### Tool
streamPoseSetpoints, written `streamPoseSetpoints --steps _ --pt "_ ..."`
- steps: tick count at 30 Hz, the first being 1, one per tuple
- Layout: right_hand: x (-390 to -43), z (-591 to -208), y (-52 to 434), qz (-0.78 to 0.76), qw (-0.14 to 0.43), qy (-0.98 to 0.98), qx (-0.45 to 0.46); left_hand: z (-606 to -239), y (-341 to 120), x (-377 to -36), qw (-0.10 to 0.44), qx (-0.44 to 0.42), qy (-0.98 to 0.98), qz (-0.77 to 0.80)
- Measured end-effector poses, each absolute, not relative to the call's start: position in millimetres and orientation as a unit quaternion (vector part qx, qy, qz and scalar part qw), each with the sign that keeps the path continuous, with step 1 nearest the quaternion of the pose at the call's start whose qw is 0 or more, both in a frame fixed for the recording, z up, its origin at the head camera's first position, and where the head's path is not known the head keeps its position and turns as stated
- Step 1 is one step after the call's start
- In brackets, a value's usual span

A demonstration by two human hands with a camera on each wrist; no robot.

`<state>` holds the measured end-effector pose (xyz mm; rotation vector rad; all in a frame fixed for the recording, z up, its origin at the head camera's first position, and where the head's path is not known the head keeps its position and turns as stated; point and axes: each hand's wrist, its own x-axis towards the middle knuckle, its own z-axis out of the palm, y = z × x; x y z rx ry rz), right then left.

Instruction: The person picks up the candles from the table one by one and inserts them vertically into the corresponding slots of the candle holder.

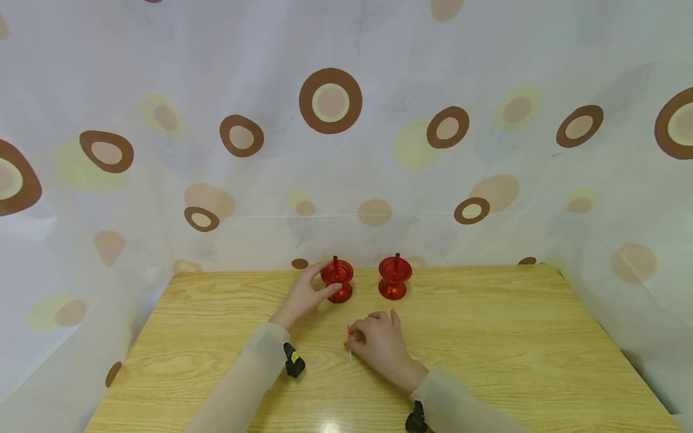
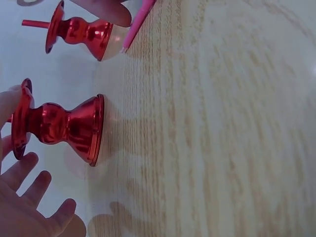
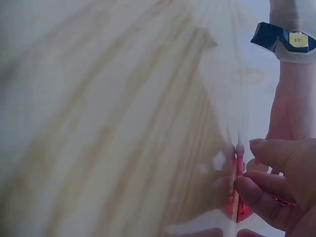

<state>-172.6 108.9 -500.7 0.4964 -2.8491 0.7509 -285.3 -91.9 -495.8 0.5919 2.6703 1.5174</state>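
In the head view, two shiny red candle holders stand side by side near the back of the table, each with a round dish and a short upright rod. My left hand (image 1: 303,294) holds the left candle holder (image 1: 340,293) by its dish, thumb in front and index finger at the rim. Its other fingers spread free in the left wrist view. The right candle holder (image 1: 393,290) is untouched. Lower and nearer, my right hand (image 1: 381,346) pinches a thin pink stick (image 2: 139,22) between thumb and index finger. A narrow pale tip shows at the stick's end.
The wood-grain table (image 1: 487,343) ends at a pale curtain (image 1: 379,180) patterned with brown rings, which also hangs along both sides. A black wrist camera (image 1: 294,361) is strapped on the left sleeve, another (image 1: 416,418) on the right.
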Motion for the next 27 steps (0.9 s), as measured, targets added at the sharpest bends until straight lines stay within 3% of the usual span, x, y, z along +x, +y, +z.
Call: streamPoseSetpoints --steps 14,27 --pt "-169.2 -499.5 102.6 0.243 0.057 -0.958 0.141 -494.2 -91.7 -284.4 0.012 0.185 0.849 0.495" --pt "-168.1 -499.1 102.5 0.221 0.080 -0.961 0.146 -494.9 -92.4 -285.9 0.014 0.188 0.852 0.488"
